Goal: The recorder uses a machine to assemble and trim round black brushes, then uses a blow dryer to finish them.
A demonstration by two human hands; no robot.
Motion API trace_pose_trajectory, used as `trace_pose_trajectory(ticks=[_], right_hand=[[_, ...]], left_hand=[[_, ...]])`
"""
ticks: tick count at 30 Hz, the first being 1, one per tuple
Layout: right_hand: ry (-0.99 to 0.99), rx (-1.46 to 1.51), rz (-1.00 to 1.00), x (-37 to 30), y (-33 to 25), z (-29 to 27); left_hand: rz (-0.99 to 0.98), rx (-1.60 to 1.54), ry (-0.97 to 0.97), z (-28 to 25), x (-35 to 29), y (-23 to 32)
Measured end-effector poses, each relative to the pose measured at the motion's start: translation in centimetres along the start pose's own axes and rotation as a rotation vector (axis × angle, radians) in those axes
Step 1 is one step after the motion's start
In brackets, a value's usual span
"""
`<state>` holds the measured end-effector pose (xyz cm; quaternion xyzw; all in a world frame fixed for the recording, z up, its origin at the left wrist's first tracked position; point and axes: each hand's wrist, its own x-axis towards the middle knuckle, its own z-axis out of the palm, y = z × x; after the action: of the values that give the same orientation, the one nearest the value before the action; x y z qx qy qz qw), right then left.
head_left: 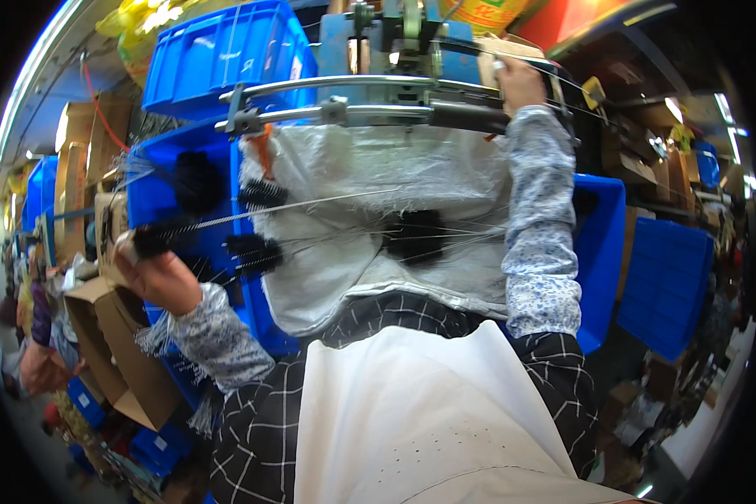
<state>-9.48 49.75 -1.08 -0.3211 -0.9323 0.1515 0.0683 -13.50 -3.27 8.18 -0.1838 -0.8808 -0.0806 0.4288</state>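
Observation:
My left hand [161, 277] is out at the left, its fingers closed at the bristled end of a black wire brush [164, 238]. The brush's long twisted-wire stem slants up to the right over my lap. At the upper right my right hand [521, 86] is closed at the machine [378, 59], just above the end of its dark bar grip; what its fingers hold is hidden. More black brushes lie on the pale plastic sheet [336, 168] across my lap: one bunch [416, 237] in the middle, another [254, 254] at the left edge.
A blue crate [218, 63] stands behind on the left, and a blue bin [227, 160] with black brushes is beside my left arm. Another blue bin [601, 269] stands right of my right arm. An opened cardboard box [122, 353] sits at the lower left. Metal rods [336, 81] cross in front.

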Motion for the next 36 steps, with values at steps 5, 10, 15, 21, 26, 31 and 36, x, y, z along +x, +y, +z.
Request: trace_pose_trajectory(ticks=[5, 10, 15, 21, 26, 31, 36], right_hand=[[0.146, -0.505, 0.003, 0.9, 1.7, -2.5], [-0.009, -0.033, -0.339, 0.0, 5.3, -7.2], [-0.741, 0.526, -0.12, -10.7, 0.5, -12.3], [-1.037, 0.543, -0.465, -17.4, -10.5, -7.5], [-0.201, 0.386, -0.66, -16.4, -10.8, -3.5], [0.336, -0.229, -0.276, -5.5, -4.4, -1.9], [0.276, -0.286, -0.177, -4.0, -5.0, -0.8]], left_hand=[[-0.95, -1.567, 0.128, 2.9, 0.9, 3.9], [-0.986, -1.626, -0.041, 3.6, 1.1, 6.0], [-0.947, -1.757, -0.273, 4.5, 0.1, 10.1], [-0.707, -1.643, -0.667, 2.4, -1.6, 18.3], [-0.67, -1.792, -0.856, 3.5, -1.1, 13.8], [-0.485, -0.967, -0.747, 7.9, -1.8, 4.6], [-0.44, -0.869, -0.896, 11.6, -5.9, 0.4]])
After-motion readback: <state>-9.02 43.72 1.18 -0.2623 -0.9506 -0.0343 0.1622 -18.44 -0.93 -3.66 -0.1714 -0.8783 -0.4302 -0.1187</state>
